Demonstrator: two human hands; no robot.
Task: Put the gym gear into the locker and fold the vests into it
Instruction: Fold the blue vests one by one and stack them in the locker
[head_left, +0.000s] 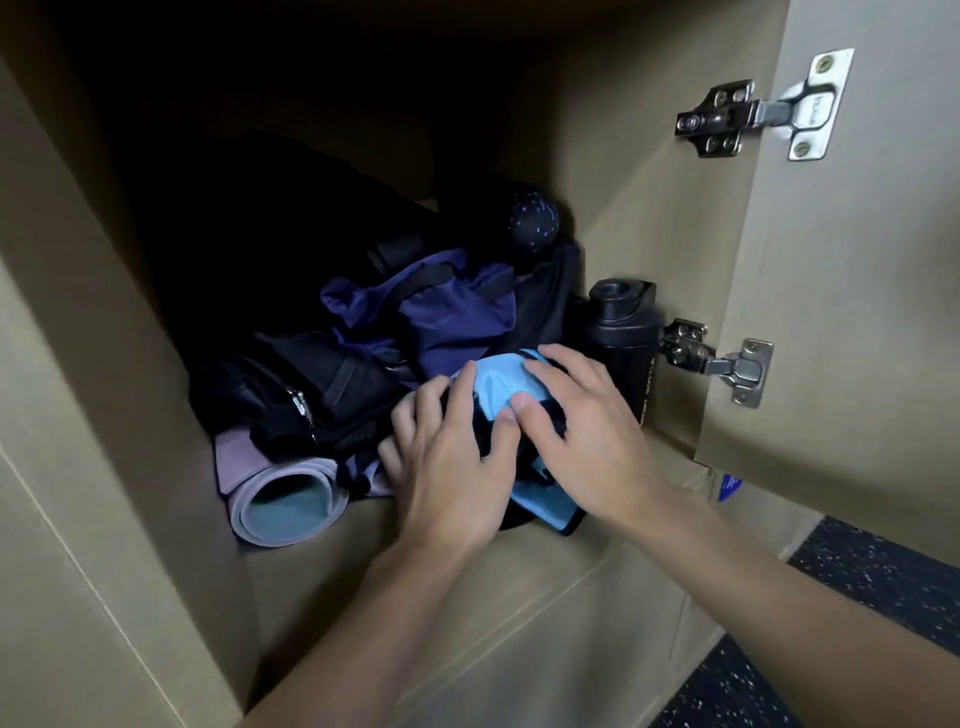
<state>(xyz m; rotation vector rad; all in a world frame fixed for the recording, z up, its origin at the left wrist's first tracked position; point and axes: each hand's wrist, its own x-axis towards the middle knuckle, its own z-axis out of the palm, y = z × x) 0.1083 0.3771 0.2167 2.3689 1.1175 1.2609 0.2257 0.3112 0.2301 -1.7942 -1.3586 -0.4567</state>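
Inside the tan locker (467, 561), a folded light-blue vest with black trim (496, 384) lies at the front right of the gear pile. My left hand (452, 457) presses on the vest's left side with spread fingers. My right hand (576, 426) lies flat on top of it, thumb on the blue cloth. Behind the vest is a purple garment (441, 312). A black bag with a zip (306, 395) sits on the left, over a rolled lilac yoga mat (285, 499). A black bottle (621, 338) stands upright at the right wall.
A dark speckled ball (532, 221) rests at the back of the pile. The locker door (831, 260) stands open on the right with two metal hinges (722, 358). Dark speckled floor (883, 582) shows at the lower right.
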